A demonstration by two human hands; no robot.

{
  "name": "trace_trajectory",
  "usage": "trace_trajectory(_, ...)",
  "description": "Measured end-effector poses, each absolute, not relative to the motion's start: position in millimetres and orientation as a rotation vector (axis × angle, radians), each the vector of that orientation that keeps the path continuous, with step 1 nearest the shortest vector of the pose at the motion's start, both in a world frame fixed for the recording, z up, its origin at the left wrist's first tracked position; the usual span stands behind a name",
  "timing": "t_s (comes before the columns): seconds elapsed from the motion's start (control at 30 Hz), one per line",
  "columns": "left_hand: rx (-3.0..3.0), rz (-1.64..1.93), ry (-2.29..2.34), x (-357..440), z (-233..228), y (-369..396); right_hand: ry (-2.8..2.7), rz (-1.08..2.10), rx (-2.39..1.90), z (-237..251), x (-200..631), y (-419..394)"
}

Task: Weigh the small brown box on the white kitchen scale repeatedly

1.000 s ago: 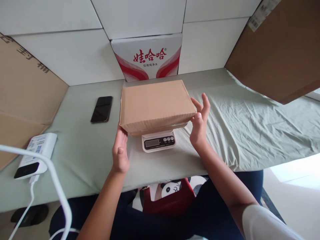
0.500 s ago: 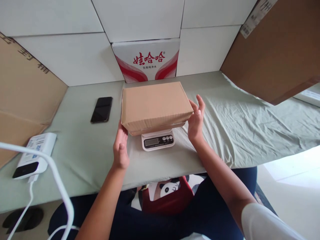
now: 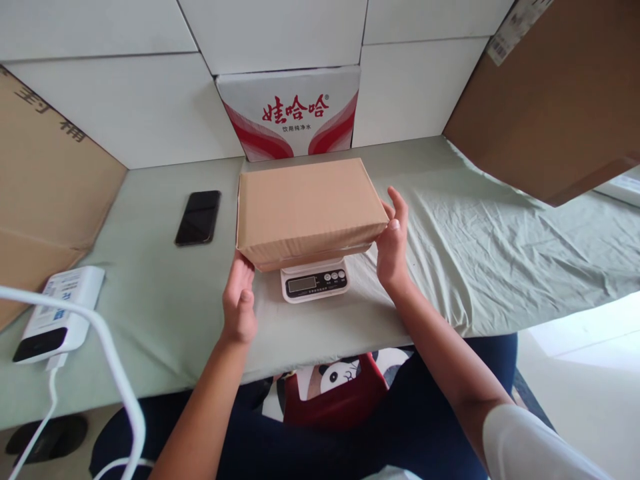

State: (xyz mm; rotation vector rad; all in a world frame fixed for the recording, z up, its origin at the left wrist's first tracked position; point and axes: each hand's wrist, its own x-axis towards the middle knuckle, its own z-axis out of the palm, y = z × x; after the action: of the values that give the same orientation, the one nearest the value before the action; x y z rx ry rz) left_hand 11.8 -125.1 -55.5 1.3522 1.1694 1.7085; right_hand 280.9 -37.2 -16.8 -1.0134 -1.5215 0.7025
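A closed brown cardboard box (image 3: 313,207) is held level between my two hands, over a small white digital kitchen scale (image 3: 316,283). My left hand (image 3: 240,297) supports the box's near left corner, its fingers partly hidden beneath. At the near right corner, my right hand (image 3: 393,243) grips the side, with the thumb at the edge and a finger raised. The scale's front panel with a display and buttons sticks out below the box. Its weighing platform is hidden, so I cannot tell whether the box touches it. The display shows no readable number.
A black phone (image 3: 198,217) lies left of the box on a green cloth (image 3: 150,280). A white device with a cable (image 3: 60,313) sits further left. Behind stands a red-and-white carton (image 3: 295,113); large cardboard panels (image 3: 545,100) flank the table on both sides.
The view has shifted slightly. The box looks a little larger, its left end further left with my left hand. Both hands keep their hold on it.
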Motion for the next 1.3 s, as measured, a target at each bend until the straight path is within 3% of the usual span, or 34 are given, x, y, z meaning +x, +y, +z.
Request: trace_trajectory(1.3, 1.336, 1.69, 1.156, 15.9, -49.2, -128.8, -1.462, 0.874, -0.976, -17.6, 278.6, -40.6)
